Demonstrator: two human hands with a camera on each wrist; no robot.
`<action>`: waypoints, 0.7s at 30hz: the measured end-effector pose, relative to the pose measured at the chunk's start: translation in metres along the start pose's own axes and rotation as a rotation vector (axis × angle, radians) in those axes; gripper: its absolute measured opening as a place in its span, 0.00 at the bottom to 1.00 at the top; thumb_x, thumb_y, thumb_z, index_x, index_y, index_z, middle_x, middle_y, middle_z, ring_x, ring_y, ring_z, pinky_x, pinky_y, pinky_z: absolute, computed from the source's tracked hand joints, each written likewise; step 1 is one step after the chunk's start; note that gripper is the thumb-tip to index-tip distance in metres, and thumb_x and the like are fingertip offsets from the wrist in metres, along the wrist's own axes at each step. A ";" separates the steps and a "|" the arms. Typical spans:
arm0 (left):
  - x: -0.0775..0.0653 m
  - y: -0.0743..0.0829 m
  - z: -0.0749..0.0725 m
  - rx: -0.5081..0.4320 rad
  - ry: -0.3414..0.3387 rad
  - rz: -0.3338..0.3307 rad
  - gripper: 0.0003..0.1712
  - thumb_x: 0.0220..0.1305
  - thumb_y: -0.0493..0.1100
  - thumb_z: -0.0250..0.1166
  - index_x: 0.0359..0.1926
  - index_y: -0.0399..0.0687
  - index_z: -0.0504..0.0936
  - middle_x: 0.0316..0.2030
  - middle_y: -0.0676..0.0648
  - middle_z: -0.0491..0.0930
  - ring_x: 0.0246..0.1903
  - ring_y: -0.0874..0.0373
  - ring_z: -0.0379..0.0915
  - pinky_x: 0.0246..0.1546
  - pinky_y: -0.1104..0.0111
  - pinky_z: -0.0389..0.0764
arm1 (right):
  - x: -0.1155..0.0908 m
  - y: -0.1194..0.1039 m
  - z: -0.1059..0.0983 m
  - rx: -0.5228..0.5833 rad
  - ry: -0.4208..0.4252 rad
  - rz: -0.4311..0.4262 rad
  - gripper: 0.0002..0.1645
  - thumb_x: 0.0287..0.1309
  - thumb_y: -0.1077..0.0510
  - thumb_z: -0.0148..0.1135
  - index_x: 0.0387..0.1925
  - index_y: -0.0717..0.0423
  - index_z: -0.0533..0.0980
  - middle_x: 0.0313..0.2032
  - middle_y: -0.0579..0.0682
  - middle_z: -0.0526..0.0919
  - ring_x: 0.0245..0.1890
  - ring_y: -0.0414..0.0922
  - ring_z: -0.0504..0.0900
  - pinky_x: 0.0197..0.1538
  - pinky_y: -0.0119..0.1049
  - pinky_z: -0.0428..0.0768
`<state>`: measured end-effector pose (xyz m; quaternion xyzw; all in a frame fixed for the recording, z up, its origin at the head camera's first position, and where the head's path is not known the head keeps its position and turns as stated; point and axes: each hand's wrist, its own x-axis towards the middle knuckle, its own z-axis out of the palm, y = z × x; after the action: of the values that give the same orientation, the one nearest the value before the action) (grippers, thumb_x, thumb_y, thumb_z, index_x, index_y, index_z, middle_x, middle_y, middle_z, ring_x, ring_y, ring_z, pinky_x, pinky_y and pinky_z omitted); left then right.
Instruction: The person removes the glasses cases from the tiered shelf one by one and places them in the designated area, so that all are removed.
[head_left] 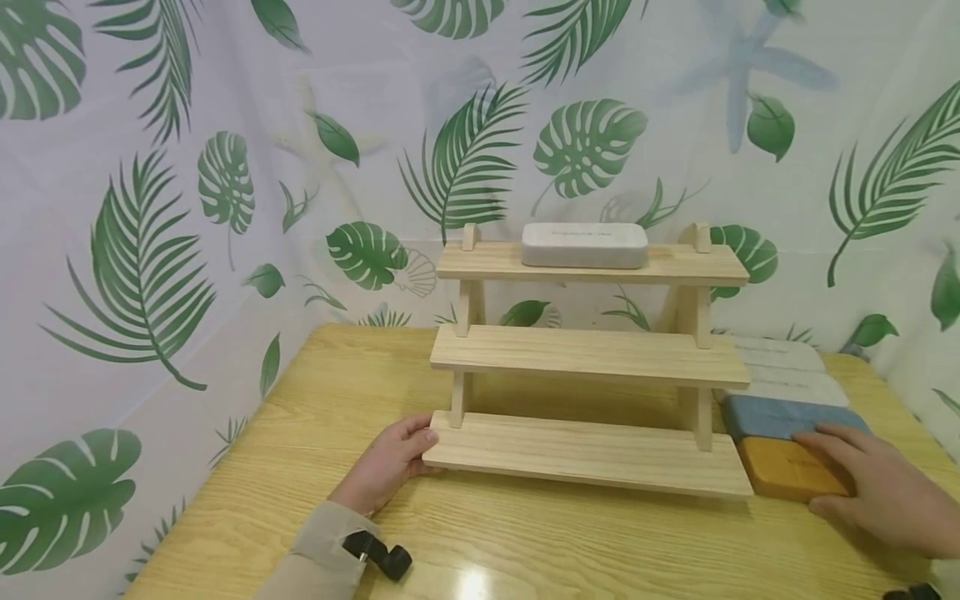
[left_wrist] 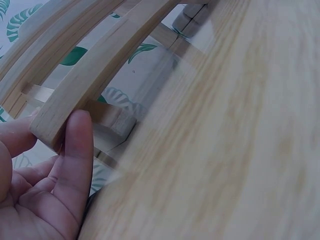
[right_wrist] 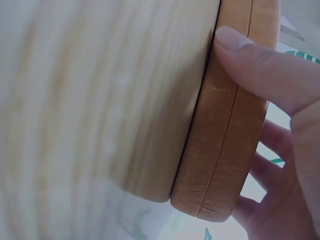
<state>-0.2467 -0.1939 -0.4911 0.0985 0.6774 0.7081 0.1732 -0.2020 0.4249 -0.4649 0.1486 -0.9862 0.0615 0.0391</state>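
A three-tier wooden display shelf (head_left: 585, 354) stands on the table. My left hand (head_left: 390, 462) pinches the left end of its lowest board (left_wrist: 75, 80), with one finger against the board's underside. To the right of the shelf lies an orange glasses case (head_left: 787, 468), a seam running along its side in the right wrist view. My right hand (head_left: 877, 492) grips this case, its thumb (right_wrist: 250, 62) on the near side and the other fingers across the top and far side. A white glasses case (head_left: 585, 247) lies lengthwise on the top board.
Behind the orange case a blue glasses case (head_left: 795, 414) lies flat, with pale grey cases (head_left: 787, 379) farther back. All sit close to the shelf's right end on the wooden table (head_left: 570, 542). A leaf-printed cloth (head_left: 360, 167) hangs behind and at the left.
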 end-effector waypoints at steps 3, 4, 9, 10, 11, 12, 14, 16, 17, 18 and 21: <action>0.000 0.000 0.000 0.001 0.014 -0.004 0.32 0.79 0.45 0.55 0.75 0.32 0.59 0.65 0.31 0.68 0.59 0.45 0.74 0.52 0.58 0.82 | 0.003 0.002 0.002 0.007 0.003 -0.008 0.54 0.37 0.43 0.84 0.63 0.65 0.72 0.59 0.74 0.68 0.54 0.76 0.68 0.50 0.72 0.71; 0.000 0.001 0.000 0.001 0.016 -0.005 0.32 0.79 0.45 0.55 0.75 0.32 0.59 0.65 0.31 0.68 0.59 0.45 0.74 0.52 0.58 0.82 | 0.003 0.003 0.002 0.007 0.004 -0.012 0.54 0.37 0.43 0.84 0.63 0.65 0.72 0.59 0.74 0.68 0.54 0.76 0.68 0.50 0.72 0.72; 0.000 0.001 0.001 0.008 0.012 -0.004 0.33 0.80 0.46 0.54 0.75 0.32 0.58 0.66 0.31 0.68 0.59 0.44 0.74 0.53 0.58 0.82 | 0.005 0.004 0.003 -0.007 0.008 -0.008 0.56 0.36 0.42 0.84 0.64 0.64 0.71 0.59 0.74 0.68 0.55 0.75 0.68 0.50 0.72 0.72; 0.000 0.000 0.001 0.008 0.012 -0.006 0.32 0.80 0.46 0.54 0.75 0.32 0.59 0.66 0.31 0.68 0.59 0.44 0.74 0.52 0.58 0.82 | 0.005 0.004 0.002 -0.013 0.007 -0.001 0.56 0.36 0.40 0.84 0.64 0.65 0.71 0.59 0.74 0.68 0.55 0.76 0.68 0.50 0.72 0.72; 0.000 0.000 0.001 0.008 0.011 -0.007 0.33 0.80 0.46 0.54 0.75 0.32 0.58 0.66 0.31 0.68 0.59 0.44 0.73 0.52 0.58 0.82 | 0.005 0.003 0.002 -0.016 0.005 0.004 0.57 0.36 0.39 0.83 0.64 0.65 0.71 0.59 0.74 0.68 0.55 0.76 0.68 0.50 0.73 0.72; -0.001 0.000 0.001 0.007 0.009 -0.007 0.32 0.80 0.46 0.54 0.75 0.32 0.58 0.66 0.31 0.68 0.59 0.44 0.73 0.52 0.58 0.82 | 0.004 0.003 0.001 -0.018 0.003 0.010 0.58 0.36 0.38 0.83 0.64 0.65 0.70 0.59 0.75 0.67 0.55 0.76 0.67 0.50 0.73 0.71; -0.001 -0.001 0.001 0.004 0.004 -0.002 0.33 0.80 0.46 0.54 0.75 0.32 0.58 0.66 0.32 0.68 0.60 0.44 0.73 0.53 0.58 0.82 | 0.004 0.001 -0.001 -0.019 0.010 0.011 0.60 0.36 0.34 0.82 0.64 0.65 0.70 0.59 0.75 0.67 0.55 0.76 0.67 0.50 0.73 0.71; -0.001 -0.001 0.001 -0.002 0.003 -0.007 0.32 0.80 0.45 0.54 0.76 0.33 0.58 0.67 0.32 0.67 0.60 0.44 0.72 0.53 0.58 0.81 | 0.004 -0.002 -0.003 -0.016 0.029 0.000 0.61 0.36 0.31 0.81 0.64 0.65 0.71 0.59 0.75 0.68 0.55 0.76 0.67 0.50 0.74 0.71; -0.001 0.000 0.001 -0.003 0.000 -0.005 0.32 0.80 0.45 0.53 0.76 0.33 0.58 0.67 0.32 0.67 0.61 0.44 0.72 0.54 0.58 0.81 | 0.004 -0.003 -0.004 -0.018 0.046 -0.008 0.61 0.36 0.30 0.81 0.64 0.65 0.71 0.59 0.74 0.68 0.55 0.76 0.67 0.50 0.74 0.71; -0.001 0.000 0.001 -0.003 -0.004 -0.002 0.32 0.80 0.45 0.53 0.76 0.33 0.57 0.67 0.32 0.67 0.61 0.43 0.72 0.54 0.58 0.81 | 0.004 -0.005 -0.005 -0.019 0.062 -0.015 0.60 0.36 0.30 0.80 0.63 0.65 0.72 0.59 0.73 0.69 0.55 0.75 0.67 0.49 0.74 0.71; -0.001 0.000 0.000 0.001 -0.006 0.005 0.33 0.80 0.46 0.53 0.76 0.33 0.57 0.67 0.32 0.67 0.61 0.43 0.72 0.54 0.58 0.81 | 0.006 -0.009 -0.009 -0.009 0.098 -0.032 0.58 0.39 0.30 0.80 0.63 0.65 0.72 0.59 0.73 0.69 0.56 0.74 0.66 0.49 0.75 0.69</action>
<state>-0.2454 -0.1941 -0.4912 0.1023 0.6772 0.7077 0.1735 -0.2042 0.4164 -0.4544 0.1608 -0.9809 0.0637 0.0893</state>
